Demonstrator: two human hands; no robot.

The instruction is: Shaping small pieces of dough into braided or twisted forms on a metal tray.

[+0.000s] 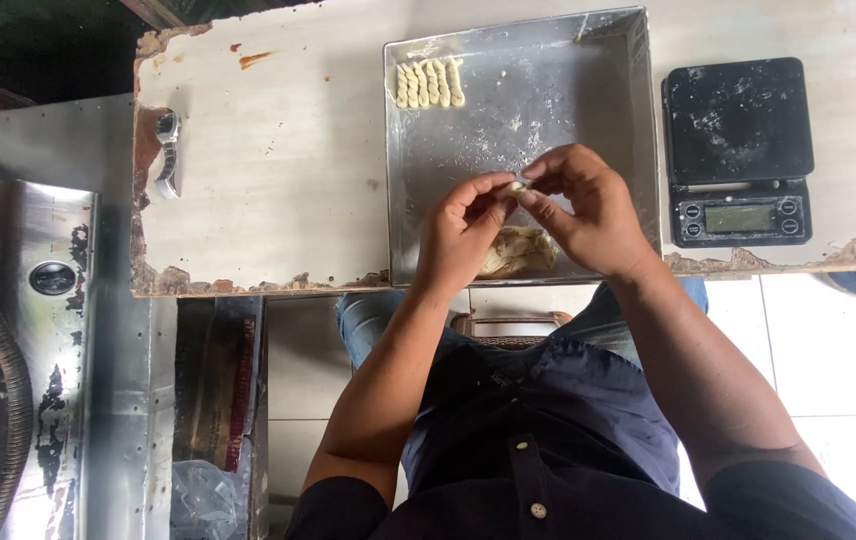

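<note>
My left hand (pixel 463 228) and my right hand (pixel 588 205) meet above a square metal tray (pixel 588 60), pinching one small piece of pale dough (pixel 516 187) between their fingertips. Under the hands, in the tray's near part, lies a larger lump of dough (pixel 520 250). Several twisted dough strips (pixel 429 83) lie side by side in the tray's far left corner. The tray's bare floor is dusted with flour.
The tray rests on a worn white table (pixel 278 150) with a chipped near edge. A black digital scale (pixel 738 150) stands right of the tray. A wristwatch (pixel 167 150) lies at the table's left end. A metal appliance with a hose (pixel 8 360) stands to the left.
</note>
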